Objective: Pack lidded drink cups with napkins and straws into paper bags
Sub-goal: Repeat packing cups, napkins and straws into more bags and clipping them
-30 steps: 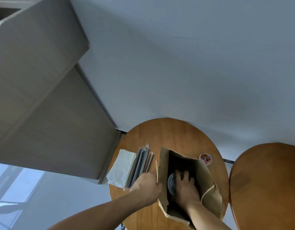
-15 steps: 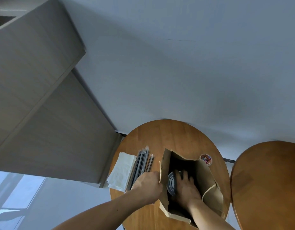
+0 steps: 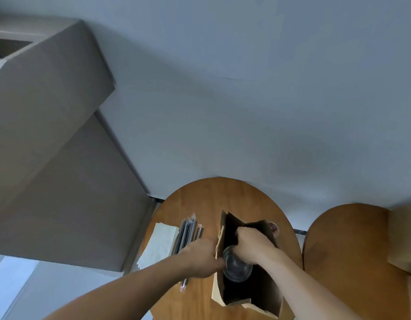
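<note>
Cup (image 3: pixel 237 268) sits in the bag (image 3: pixel 216 288) under our curled right hand (image 3: pixel 253 247); whether it grips, we cannot tell. Straws (image 3: pixel 188 229) run lengthwise beneath our left hand (image 3: pixel 200 257), which grips the bag's rim.

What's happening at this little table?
A person is packing a takeaway order. The left hand grips the rim of an open paper bag, while the right hand is in its mouth over a lidded cup. Napkins and straws lie beside it, not yet packed.

cup (image 3: pixel 237 266) in bag (image 3: pixel 218 289), straws (image 3: pixel 188 232) left
</note>
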### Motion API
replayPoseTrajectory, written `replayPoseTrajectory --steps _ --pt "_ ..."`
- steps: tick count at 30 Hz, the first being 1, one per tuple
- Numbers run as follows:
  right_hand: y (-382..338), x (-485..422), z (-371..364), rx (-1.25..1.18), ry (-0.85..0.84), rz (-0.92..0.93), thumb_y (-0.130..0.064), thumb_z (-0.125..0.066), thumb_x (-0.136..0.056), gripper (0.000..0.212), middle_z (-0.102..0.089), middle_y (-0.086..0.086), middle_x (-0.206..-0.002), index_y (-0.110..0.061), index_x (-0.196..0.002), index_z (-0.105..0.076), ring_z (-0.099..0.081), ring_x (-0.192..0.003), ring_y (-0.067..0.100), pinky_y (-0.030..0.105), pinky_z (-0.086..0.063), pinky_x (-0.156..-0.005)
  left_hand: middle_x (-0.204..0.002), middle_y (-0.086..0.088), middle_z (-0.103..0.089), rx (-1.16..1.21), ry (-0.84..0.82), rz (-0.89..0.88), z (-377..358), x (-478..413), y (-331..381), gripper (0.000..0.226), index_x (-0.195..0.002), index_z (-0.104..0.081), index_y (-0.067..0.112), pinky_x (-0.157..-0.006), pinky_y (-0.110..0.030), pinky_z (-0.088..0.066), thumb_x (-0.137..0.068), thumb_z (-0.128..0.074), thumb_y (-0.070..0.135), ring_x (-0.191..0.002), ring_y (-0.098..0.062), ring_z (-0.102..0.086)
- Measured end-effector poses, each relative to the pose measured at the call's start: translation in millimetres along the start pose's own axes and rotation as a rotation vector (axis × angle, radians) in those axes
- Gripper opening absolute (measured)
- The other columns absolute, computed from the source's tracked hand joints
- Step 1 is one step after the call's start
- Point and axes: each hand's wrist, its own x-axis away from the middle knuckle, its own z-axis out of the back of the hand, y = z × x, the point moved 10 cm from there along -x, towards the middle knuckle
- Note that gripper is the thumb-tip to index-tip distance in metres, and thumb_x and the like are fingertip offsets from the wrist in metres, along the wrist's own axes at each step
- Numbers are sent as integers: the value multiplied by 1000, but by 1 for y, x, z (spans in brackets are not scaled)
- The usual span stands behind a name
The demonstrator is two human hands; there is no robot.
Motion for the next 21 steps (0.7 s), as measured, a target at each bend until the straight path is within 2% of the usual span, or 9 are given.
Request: replayPoseTrajectory --steps 2,4,6,9,13,15,17,19,21 --pt "-8 13 34 19 58 23 -26 -55 -92 7 -61 -6 -81 -22 -93 -60 -60 -72 11 25 -41 -53 -115 -4 -66 -18 -42 -48 4 1 7 62 -135 -46 23 -89 -44 -57 -82 -68 47 -96 -22 -67" --pt "-17 27 64 24 148 46 -26 -50 -93 14 -64 -5 -91 -22 -101 -61 -61 -82 16 32 -50 -66 -126 -6 -62 -17 -115 -90 4 2 12 82 -147 -33 22 -97 -41 -53 -79 -76 41 -105 -22 -64" --pt "-26 39 87 -20 238 57 -27 -48 -96 24 -65 -4 -109 -22 -116 -60 -61 -100 18 31 -50 -81 -133 -6 -59 -27 -198 -98 4 4 14 100 -154 -17 25 -99 -35 -49 -78 -79 36 -114 -22 -60" --pt "-41 52 105 -89 328 83 -28 -47 -98 29 -64 -4 -118 -23 -124 -59 -59 -107 17 28 -48 -85 -139 -5 -55 -57 -256 -101 9 5 11 109 -155 -6 39 -98 -32 -49 -77 -81 32 -118 -24 -58" --pt "-75 54 108 -178 366 147 -30 -48 -98 36 -59 -2 -129 -21 -133 -53 -57 -112 15 23 -43 -85 -149 -6 -46 -122 -119 -69 38 3 -6 100 -157 -9 30 -103 -35 -46 -82 -76 27 -129 -26 -52" --pt "-98 48 101 -230 367 182 -32 -49 -98 41 -52 -2 -136 -21 -138 -49 -55 -117 15 21 -38 -84 -150 -6 -45 -106 22 -41 62 4 -20 86 -156 -20 22 -106 -39 -45 -85 -68 25 -131 -25 -49" --pt "-122 40 87 -291 367 212 -34 -51 -98 44 -49 -2 -140 -23 -140 -47 -54 -119 15 18 -36 -84 -144 -4 -51 -53 134 -22 83 7 -40 70 -150 -34 20 -103 -41 -47 -87 -63 26 -126 -23 -53" --pt "-144 24 63 -342 318 216 -36 -52 -97 45 -49 -4 -140 -24 -140 -47 -55 -113 12 13 -35 -78 -137 -4 -55 -31 202 4 99 12 -65 60 -144 -42 20 -100 -42 -48 -88 -61 29 -121 -23 -54" --pt "-162 5 31 -389 221 196 -36 -52 -96 38 -54 -5 -128 -25 -133 -53 -56 -104 13 11 -33 -66 -138 -2 -54 0 230 55 108 15 -95 56 -142 -46 21 -101 -41 -47 -88 -58 31 -123 -22 -52"
